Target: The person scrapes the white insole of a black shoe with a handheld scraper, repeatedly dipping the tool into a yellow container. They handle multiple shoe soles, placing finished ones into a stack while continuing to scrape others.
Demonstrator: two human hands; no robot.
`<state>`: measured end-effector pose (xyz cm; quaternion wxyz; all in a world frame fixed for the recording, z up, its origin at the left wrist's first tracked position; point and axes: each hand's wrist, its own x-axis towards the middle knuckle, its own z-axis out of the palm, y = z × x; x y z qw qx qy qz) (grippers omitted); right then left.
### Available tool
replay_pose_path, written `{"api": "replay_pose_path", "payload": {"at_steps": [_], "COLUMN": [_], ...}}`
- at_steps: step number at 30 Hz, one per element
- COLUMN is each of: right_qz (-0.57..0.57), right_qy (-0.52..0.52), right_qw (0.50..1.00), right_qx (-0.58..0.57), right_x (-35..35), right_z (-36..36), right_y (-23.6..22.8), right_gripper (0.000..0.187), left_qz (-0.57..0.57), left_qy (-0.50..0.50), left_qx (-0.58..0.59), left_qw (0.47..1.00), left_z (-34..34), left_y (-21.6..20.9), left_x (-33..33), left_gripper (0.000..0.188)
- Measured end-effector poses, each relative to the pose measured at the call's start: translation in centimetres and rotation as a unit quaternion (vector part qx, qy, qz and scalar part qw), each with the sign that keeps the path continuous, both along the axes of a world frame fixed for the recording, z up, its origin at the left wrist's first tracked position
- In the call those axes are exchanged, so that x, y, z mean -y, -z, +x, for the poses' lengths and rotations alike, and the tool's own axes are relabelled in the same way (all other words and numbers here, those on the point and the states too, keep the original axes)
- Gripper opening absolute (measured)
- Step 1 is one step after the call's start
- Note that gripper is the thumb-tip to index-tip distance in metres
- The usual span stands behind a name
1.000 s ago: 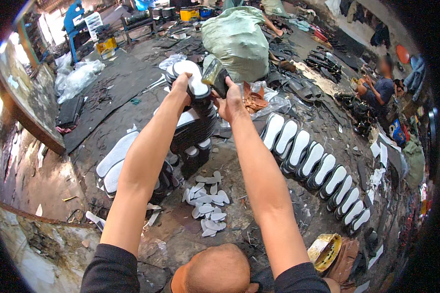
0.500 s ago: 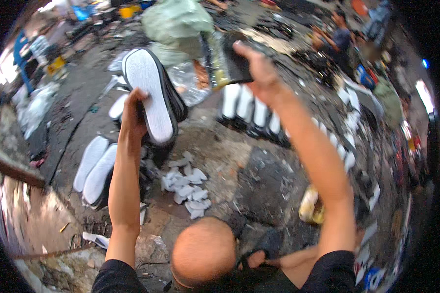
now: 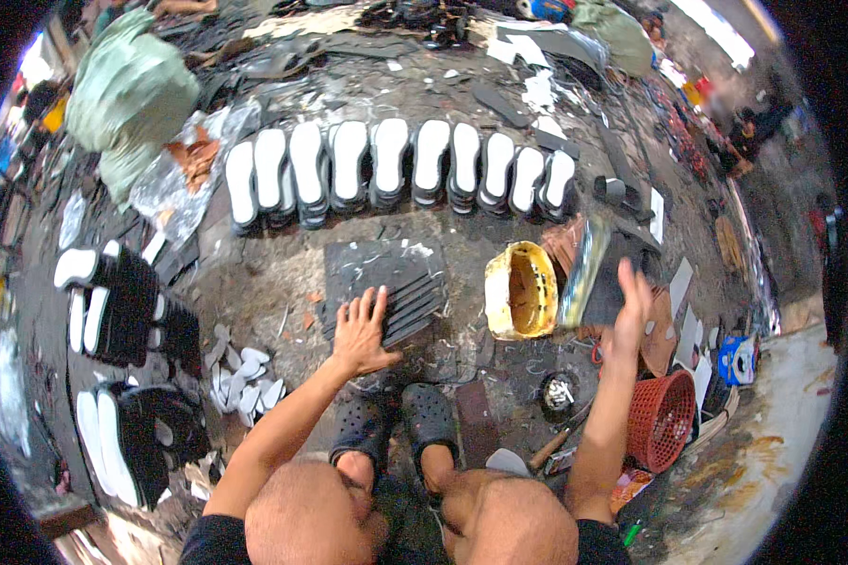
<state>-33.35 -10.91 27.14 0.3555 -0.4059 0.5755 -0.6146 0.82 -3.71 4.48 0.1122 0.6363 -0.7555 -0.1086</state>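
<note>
L hand wide on dk strips nr front edge of mat, R hand holding blurred dk block

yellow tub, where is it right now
In the head view, the yellow tub stands right of centre, between the black strips and the right hand.

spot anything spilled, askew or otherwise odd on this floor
The white cutouts lie in a loose jumble, while the soles form a tidy row. The yellow tub looks stained brown inside. Dark strips by the left hand lie aslant on their mat.
</note>
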Motion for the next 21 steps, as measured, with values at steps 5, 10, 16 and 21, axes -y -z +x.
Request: {"api": "replay_pose_path", "payload": {"at_steps": [5, 10, 16, 21], "right_qz": [0.043, 0.034, 0.096, 0.233], "right_qy": [0.041, 0.01, -0.012, -0.044], "right_qw": [0.998, 0.99, 0.886, 0.782], "right_qx": [-0.015, -0.134, -0.454, -0.576], "right_x": [-2.5, 0.6, 4.6, 5.3], "right_z": [-7.2, -5.0, -1.4, -0.6], "right_y": [10.7, 11.6, 13.5, 15.5], "right_gripper": [0.039, 0.035, 0.044, 0.046], "left_qz": [-0.023, -0.156, -0.233, -0.187], "left_qy": [-0.021, -0.123, -0.156, -0.124], "left_qx": [-0.143, -0.384, -0.392, -0.511], "left_qw": [0.989, 0.902, 0.876, 0.83], "left_z": [0.5, 2.0, 1.5, -1.8], "left_y": [-0.7, -3.5, 3.2, 5.9], "left_x": [0.6, -2.8, -3.5, 0.0], "left_gripper": [0.125, 0.139, 0.126, 0.143]}}
